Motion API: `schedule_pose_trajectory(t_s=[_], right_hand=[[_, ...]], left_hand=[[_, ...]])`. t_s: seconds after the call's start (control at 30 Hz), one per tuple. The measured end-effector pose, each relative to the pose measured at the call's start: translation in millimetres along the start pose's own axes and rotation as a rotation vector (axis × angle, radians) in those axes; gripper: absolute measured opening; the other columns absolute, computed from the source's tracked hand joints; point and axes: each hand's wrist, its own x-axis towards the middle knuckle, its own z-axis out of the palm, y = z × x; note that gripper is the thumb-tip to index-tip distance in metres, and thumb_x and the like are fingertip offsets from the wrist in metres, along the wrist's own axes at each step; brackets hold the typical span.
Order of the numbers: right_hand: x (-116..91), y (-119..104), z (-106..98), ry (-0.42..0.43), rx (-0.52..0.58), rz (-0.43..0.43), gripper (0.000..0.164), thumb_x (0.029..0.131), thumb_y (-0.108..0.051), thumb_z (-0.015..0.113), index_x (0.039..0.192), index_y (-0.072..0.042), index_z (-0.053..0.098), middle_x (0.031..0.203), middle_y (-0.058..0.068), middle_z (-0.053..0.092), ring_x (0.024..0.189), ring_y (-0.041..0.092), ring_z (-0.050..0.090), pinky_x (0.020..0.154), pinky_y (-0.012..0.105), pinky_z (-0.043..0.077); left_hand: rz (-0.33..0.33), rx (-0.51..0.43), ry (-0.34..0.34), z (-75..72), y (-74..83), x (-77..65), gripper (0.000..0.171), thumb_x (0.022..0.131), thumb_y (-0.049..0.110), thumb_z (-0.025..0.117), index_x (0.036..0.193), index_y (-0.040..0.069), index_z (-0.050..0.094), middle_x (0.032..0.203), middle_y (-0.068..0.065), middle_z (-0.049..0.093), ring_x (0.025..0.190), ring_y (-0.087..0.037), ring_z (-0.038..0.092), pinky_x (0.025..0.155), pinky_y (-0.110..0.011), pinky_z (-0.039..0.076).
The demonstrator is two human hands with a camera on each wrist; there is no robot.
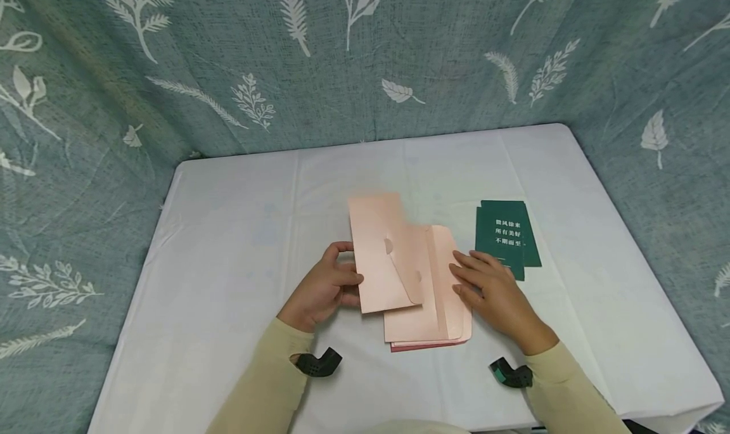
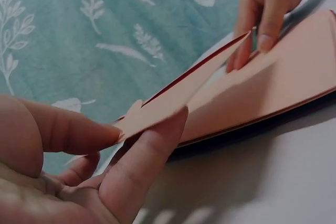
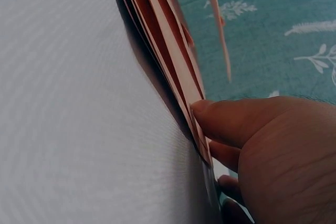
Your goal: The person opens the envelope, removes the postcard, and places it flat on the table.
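Note:
A pale pink envelope (image 1: 379,256) is pinched at its left edge by my left hand (image 1: 325,285), thumb on top and fingers beneath. In the left wrist view this envelope (image 2: 184,85) is raised and tilted above the stack, with a dark red line along one edge. A stack of pink envelopes (image 1: 419,323) lies partly covered by it, a red edge showing at the bottom. My right hand (image 1: 496,294) touches the right edge of that stack with extended fingertips. In the right wrist view the thumb is against the stack's layered edges (image 3: 168,45).
Two dark green cards (image 1: 507,237) with white printed characters lie overlapping at the right, beyond the right hand. A white cloth (image 1: 228,231) covers the table. Green leaf-patterned curtains (image 1: 342,73) hang behind and along both sides.

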Motion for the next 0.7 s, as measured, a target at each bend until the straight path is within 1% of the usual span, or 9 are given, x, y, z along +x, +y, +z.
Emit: schedule_pose_trajectory(t_s=[0.17, 0.37, 0.53, 0.7], right_hand=[[0.2, 0.5, 1.0, 0.000, 0.008, -0.003, 0.043, 0.102, -0.013, 0.079, 0.143, -0.003, 0.071, 0.160, 0.011, 0.056, 0.150, 0.041, 0.042, 0.112, 0.071, 0.033], [0.3, 0.1, 1.5, 0.003, 0.001, -0.007, 0.043, 0.102, -0.013, 0.079, 0.143, -0.003, 0.071, 0.160, 0.011, 0.056, 0.149, 0.041, 0.042, 0.111, 0.070, 0.034], [0.1, 0.5, 2.1, 0.014, -0.002, -0.014, 0.043, 0.102, -0.012, 0.079, 0.142, -0.002, 0.071, 0.160, 0.012, 0.056, 0.149, 0.042, 0.043, 0.109, 0.071, 0.035], [0.3, 1.6, 2.6, 0.022, 0.002, -0.011, 0.043, 0.101, -0.012, 0.080, 0.142, -0.002, 0.072, 0.160, 0.012, 0.056, 0.148, 0.042, 0.043, 0.109, 0.072, 0.035]], left_hand=[[-0.063, -0.006, -0.036, 7.1, -10.4, 2.2, 0.061, 0.096, -0.016, 0.054, 0.148, 0.006, 0.030, 0.114, -0.021, 0.069, 0.088, -0.033, 0.074, 0.073, -0.043, 0.064], [-0.109, 0.012, -0.073, 15.4, -19.5, 2.8, 0.065, 0.095, -0.016, 0.055, 0.149, 0.009, 0.029, 0.115, -0.023, 0.066, 0.087, -0.034, 0.074, 0.075, -0.046, 0.064], [-0.117, 0.045, -0.061, 19.6, -25.1, 4.1, 0.066, 0.095, -0.017, 0.056, 0.150, 0.010, 0.029, 0.117, -0.025, 0.064, 0.088, -0.034, 0.075, 0.075, -0.046, 0.064], [-0.114, 0.079, -0.039, 23.6, -26.1, 3.9, 0.068, 0.095, -0.017, 0.058, 0.151, 0.009, 0.030, 0.116, -0.026, 0.061, 0.089, -0.034, 0.075, 0.075, -0.045, 0.064]])
